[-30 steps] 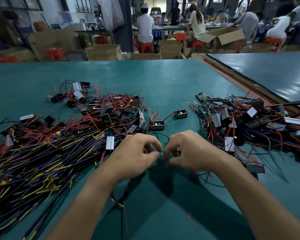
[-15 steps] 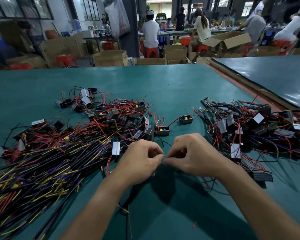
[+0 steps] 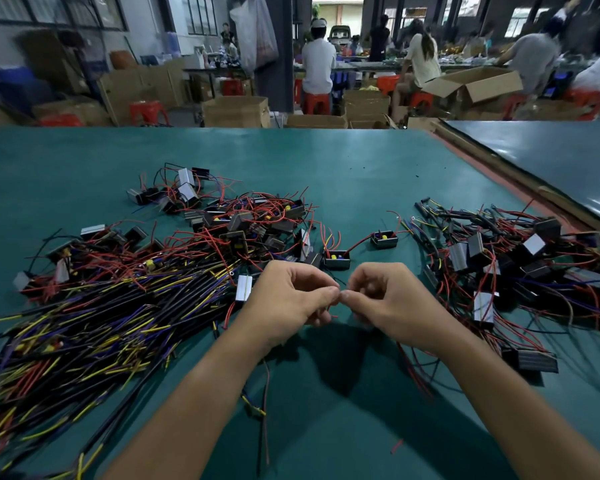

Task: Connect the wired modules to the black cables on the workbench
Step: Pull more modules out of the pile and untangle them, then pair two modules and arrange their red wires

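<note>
My left hand and my right hand meet fingertip to fingertip over the green workbench, each pinching thin wire ends; the joint itself is hidden by my fingers. A black cable with red and yellow leads trails from under my left hand toward me. Red wires hang below my right hand. A heap of black cables with yellow, purple and red leads lies to the left. Loose wired modules are piled behind it. Two single modules sit just beyond my hands.
A tangled pile of modules joined to cables lies on the right. A second dark table adjoins at the far right. Beyond the bench's far edge are cardboard boxes, red stools and seated people at other tables.
My hands drew together until thumbs and forefingers touch, then kept pinching the wires. The view tilted slightly, shifting the bench lower in frame.
</note>
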`<state>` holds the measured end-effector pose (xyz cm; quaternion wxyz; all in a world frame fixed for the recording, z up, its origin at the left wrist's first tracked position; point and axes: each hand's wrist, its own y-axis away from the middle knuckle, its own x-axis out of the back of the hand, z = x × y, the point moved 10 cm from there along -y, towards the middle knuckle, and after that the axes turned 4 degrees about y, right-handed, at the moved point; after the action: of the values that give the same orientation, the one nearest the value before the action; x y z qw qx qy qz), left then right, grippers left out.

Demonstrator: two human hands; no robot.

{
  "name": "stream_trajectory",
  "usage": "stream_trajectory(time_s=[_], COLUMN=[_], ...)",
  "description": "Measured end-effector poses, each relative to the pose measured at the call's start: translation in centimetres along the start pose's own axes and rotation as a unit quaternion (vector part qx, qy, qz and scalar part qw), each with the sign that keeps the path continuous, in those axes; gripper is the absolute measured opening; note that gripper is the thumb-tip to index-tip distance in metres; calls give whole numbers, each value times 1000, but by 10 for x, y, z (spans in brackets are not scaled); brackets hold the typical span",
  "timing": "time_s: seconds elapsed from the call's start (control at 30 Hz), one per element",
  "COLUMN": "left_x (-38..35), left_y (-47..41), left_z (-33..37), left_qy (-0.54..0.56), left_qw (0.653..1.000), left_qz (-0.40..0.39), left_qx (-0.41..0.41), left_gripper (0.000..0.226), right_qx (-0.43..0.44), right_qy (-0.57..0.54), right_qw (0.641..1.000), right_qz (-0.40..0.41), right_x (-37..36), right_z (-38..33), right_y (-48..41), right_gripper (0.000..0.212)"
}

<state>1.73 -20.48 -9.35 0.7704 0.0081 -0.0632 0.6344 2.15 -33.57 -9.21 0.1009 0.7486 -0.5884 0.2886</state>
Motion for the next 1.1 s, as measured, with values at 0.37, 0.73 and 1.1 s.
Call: stream_trajectory(time_s=[0.37,0.73,1.1], left_x=[-1,-6,-9], left_y=[2,0,0], left_z=[-1,5,-5], left_qy=[5,-90,-193], left_qw=[1000,995,981], left_qz=[18,7,-4], left_qx=[-5,-39,-4], left_gripper=[6,15,10], right_qx=[-24,-49,-133], right_qy=[-48,-120,84], right_qw=[998,989,986], right_qz=[-41,63,-55], right_x=[-10,17,-33], right_z=[1,0,-24], right_y=[2,1,-133], right_gripper=[17,16,99])
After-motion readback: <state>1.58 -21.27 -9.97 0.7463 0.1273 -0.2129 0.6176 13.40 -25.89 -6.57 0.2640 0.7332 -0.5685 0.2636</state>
